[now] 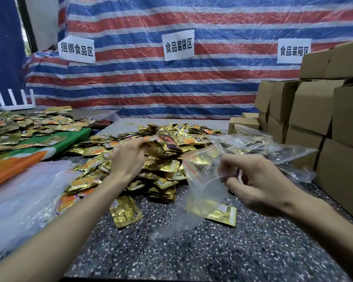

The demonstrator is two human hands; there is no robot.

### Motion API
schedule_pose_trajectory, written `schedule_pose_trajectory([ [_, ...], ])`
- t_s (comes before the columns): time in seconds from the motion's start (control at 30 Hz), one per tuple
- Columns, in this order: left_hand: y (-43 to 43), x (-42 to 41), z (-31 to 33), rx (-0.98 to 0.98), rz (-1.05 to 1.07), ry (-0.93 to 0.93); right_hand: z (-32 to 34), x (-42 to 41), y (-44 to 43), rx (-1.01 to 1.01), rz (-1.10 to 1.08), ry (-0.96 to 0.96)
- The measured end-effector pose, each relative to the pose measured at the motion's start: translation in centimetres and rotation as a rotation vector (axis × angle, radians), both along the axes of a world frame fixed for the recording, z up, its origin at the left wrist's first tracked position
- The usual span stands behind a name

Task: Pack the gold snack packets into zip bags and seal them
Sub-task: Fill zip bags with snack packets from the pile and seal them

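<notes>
Left hand (128,159), fingers curled, clamps bunch of shiny gold foil snack packets (156,146); right hand (253,180) pinches rim of clear red-zip plastic bag (204,192) — mouth just right of bunch, body trailing toward camera.

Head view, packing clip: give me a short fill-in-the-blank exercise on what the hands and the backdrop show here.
1. The right hand pinches a clear zip bag whose seal line is ____.
2. The left hand grips a bunch of ____ snack packets.
3. The striped tarp behind the table carries ____ white paper signs.

Missing words: red; gold; three.
</notes>
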State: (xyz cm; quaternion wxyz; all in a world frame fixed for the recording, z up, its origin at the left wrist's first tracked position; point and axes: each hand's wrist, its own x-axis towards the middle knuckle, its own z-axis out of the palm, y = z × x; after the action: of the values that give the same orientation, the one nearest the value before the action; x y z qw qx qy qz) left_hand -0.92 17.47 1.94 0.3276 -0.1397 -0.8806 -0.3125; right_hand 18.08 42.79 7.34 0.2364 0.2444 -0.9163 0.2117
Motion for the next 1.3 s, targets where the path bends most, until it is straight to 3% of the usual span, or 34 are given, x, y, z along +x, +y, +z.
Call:
schedule_pose_trajectory([
  [0.13,-1.2,3.0,4.2,0.144,-0.107,0.036,0.4,0.2,-1.1,-0.003,0.006,-0.005],
  [0.37,-2.4,11.0,11.8,0.504,-0.423,-0.085,0.7,0.2,-2.8,0.02,-0.015,-0.046],
  [0.6,-0.6,14.9,13.3,0.22,-0.291,-0.068,0.7,0.3,-4.3,-0.034,0.039,-0.054],
  [0.9,2.7,15.2,12.0,0.001,-0.16,-0.176,1.5,0.1,-5.0,-0.145,0.122,0.104],
  [1.3,4.5,13.6,10.3,0.141,-0.341,-0.265,1.4,-0.2,-4.1,-0.326,0.141,0.1],
])
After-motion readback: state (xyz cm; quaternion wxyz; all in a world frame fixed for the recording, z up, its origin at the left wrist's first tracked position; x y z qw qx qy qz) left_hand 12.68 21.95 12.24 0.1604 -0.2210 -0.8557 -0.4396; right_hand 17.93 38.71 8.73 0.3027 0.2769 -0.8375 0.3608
